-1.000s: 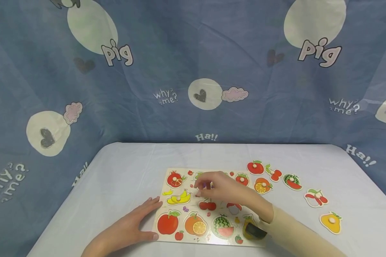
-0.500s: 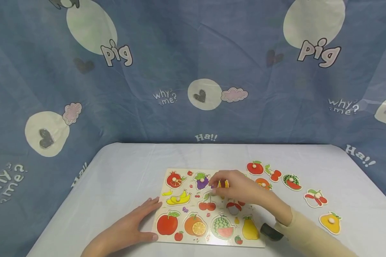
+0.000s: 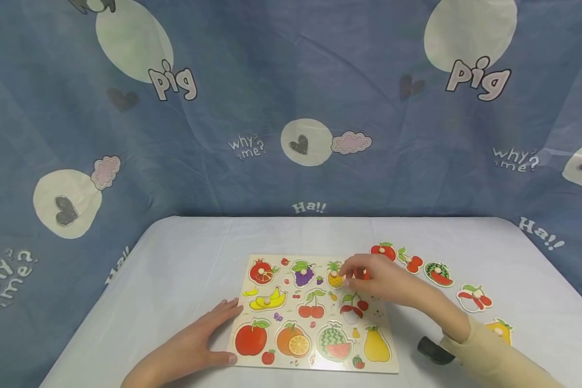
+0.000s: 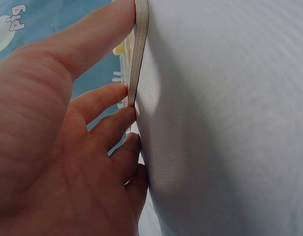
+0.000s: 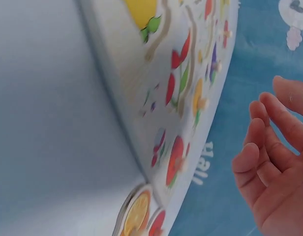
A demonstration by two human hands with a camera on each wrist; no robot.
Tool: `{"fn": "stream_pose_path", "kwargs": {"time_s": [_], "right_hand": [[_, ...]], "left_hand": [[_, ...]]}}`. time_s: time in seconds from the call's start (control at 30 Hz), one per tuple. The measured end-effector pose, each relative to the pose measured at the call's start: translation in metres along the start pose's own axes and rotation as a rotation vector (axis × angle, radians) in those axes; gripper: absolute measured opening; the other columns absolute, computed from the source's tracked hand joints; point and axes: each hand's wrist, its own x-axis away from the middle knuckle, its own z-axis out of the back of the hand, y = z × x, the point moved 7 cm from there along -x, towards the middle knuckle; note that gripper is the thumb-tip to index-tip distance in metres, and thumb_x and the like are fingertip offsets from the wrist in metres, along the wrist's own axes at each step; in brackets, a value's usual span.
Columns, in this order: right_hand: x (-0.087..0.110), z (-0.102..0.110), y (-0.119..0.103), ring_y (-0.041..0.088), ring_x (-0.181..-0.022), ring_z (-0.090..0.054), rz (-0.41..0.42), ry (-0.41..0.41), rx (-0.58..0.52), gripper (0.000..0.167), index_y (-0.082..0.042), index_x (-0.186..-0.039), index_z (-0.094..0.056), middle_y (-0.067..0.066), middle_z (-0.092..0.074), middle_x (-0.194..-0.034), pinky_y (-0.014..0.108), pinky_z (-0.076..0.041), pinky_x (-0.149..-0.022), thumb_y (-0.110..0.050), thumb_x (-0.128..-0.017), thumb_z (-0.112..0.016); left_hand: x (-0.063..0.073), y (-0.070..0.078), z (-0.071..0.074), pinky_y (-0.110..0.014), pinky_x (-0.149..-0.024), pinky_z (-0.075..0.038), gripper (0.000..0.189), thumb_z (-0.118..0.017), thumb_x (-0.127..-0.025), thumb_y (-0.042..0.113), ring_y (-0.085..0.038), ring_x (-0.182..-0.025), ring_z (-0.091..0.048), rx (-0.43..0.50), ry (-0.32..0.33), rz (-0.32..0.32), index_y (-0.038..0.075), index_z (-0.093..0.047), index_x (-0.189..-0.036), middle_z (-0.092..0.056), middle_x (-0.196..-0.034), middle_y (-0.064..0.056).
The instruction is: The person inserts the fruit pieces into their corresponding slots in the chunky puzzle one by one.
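Observation:
A wooden fruit puzzle board lies on the white table. My left hand touches its left side, fingertips at the edge and thumb at the near corner; the left wrist view shows them along the board's thin edge. My right hand hovers over the far right corner, fingers loosely bent, and the right wrist view shows nothing between them. It partly covers the knobbed strawberry piece, close to the pineapple piece. Grapes, bananas and a pomegranate also sit in their slots with knobs.
Loose knobbed pieces lie right of the board: apple, cherries, watermelon, a red-and-white fruit and a pear, partly behind the sleeve. An orange piece lies by the board's corner. A patterned blue curtain hangs behind.
My right hand has moved right along the far row, from over the grapes past the pineapple to the strawberry, uncovering the first two. My left hand stays at the board's edge.

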Motion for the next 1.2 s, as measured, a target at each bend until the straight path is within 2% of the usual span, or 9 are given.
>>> {"fn": "stream_pose_path", "kwargs": {"time_s": [0.4, 0.63, 0.77, 1.0, 1.2], "right_hand": [[0.018, 0.022, 0.022, 0.013, -0.084, -0.055, 0.014, 0.022, 0.006, 0.018, -0.019, -0.107, -0.07, -0.011, -0.062, -0.092, 0.027, -0.05, -0.063, -0.018, -0.09, -0.073], [0.027, 0.038, 0.039, 0.018, -0.083, -0.054, -0.042, 0.05, 0.001, 0.019, -0.016, -0.108, -0.07, -0.005, -0.06, -0.089, 0.026, -0.049, -0.055, -0.013, -0.089, -0.072], [0.03, 0.047, 0.05, 0.019, -0.079, -0.057, -0.069, 0.059, -0.003, 0.02, -0.013, -0.109, -0.07, -0.003, -0.06, -0.086, 0.027, -0.051, -0.056, -0.011, -0.09, -0.07], [0.034, 0.067, 0.066, 0.016, -0.084, -0.058, -0.044, 0.099, 0.039, 0.018, -0.015, -0.107, -0.071, -0.008, -0.065, -0.093, 0.027, -0.051, -0.065, -0.009, -0.09, -0.069], [0.035, 0.078, 0.082, 0.02, -0.077, -0.063, -0.068, 0.087, 0.02, 0.022, -0.008, -0.112, -0.069, 0.0, -0.067, -0.093, 0.028, -0.052, -0.066, -0.012, -0.091, -0.071]], "left_hand": [[0.0, -0.001, 0.0, -0.065, -0.105, -0.033, 0.093, -0.085, -0.068, 0.048, -0.033, -0.142, -0.029, 0.003, -0.001, 0.017, 0.025, -0.046, -0.148, -0.035, -0.157, -0.003], [0.0, -0.002, 0.0, -0.064, -0.105, -0.033, 0.092, -0.085, -0.068, 0.049, -0.032, -0.143, -0.029, 0.001, 0.002, 0.021, 0.026, -0.046, -0.148, -0.035, -0.157, -0.002], [0.001, -0.002, 0.0, -0.064, -0.105, -0.034, 0.094, -0.085, -0.067, 0.05, -0.031, -0.143, -0.029, -0.004, 0.008, 0.031, 0.027, -0.045, -0.148, -0.034, -0.157, -0.001], [0.003, 0.0, 0.002, -0.064, -0.105, -0.034, 0.095, -0.085, -0.067, 0.051, -0.031, -0.143, -0.029, -0.008, 0.009, 0.023, 0.027, -0.044, -0.149, -0.034, -0.157, -0.001], [0.004, 0.001, 0.003, -0.063, -0.104, -0.035, 0.094, -0.085, -0.067, 0.051, -0.032, -0.143, -0.029, -0.015, 0.008, 0.025, 0.027, -0.045, -0.148, -0.035, -0.157, -0.002]]}}
